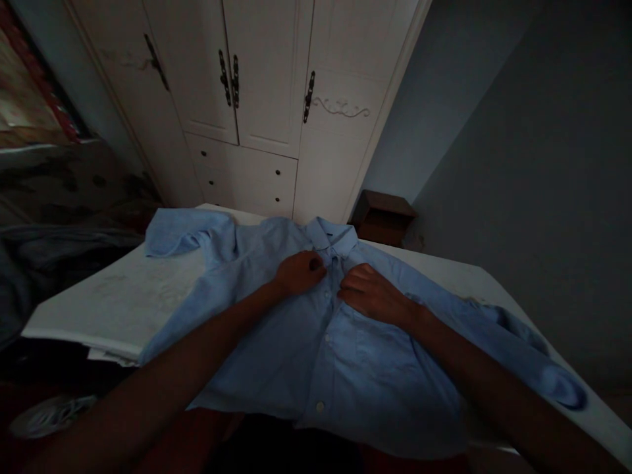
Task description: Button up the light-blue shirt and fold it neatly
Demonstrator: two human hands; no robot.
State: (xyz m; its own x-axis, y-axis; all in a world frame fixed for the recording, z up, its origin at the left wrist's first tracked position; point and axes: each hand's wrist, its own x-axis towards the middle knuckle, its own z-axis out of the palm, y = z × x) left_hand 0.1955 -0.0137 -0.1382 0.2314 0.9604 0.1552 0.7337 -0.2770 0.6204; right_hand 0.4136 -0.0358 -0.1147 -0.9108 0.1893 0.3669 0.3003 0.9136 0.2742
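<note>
A light blue button-up shirt (276, 342) lies spread front-up on a white table (113, 296), collar toward the far edge and sleeves out to both sides. My left hand (299, 271) pinches the shirt front just below the collar, fingers closed on the cloth. My right hand (370, 293) sits beside it on the other edge of the placket, fingers curled and pressed onto the fabric. Both hands meet near the top button. White buttons run down the middle of the shirt.
A white wardrobe (266, 99) with dark handles and drawers stands behind the table. A small brown wooden cabinet (382, 217) sits at its right. A grey wall fills the right side. Dark bedding (54, 217) lies at the left.
</note>
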